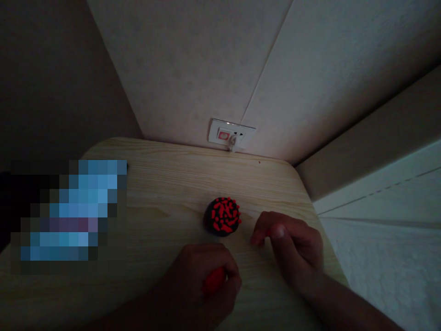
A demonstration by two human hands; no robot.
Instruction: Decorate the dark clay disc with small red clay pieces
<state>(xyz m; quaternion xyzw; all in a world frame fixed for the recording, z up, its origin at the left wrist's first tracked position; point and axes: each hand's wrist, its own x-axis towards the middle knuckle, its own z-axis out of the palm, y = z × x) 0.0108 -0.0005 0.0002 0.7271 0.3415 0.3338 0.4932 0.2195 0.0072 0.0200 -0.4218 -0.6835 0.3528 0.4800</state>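
On the wooden tabletop (pixel 165 184) stands a dark, rounded, cake-like piece (pixel 223 216), its top dotted with small red strips and balls that look like modelling clay. Just in front of it, my left hand (pixel 210 280) is closed around a lump of red modelling clay (pixel 214 281), partly covered by the fingers. To the right of the dark piece, my right hand (pixel 289 243) is closed in a pinch. A tiny bit of red clay (pixel 268 233) shows between its thumb and forefinger. Neither hand touches the dark piece.
A blurred-out bright blue area (pixel 82 202) lies on the left of the table. Against the wall at the back is a socket plate (pixel 248 135) with a plug (pixel 232 143) in it. A pale surface (pixel 389 257) lies beyond the table's right edge.
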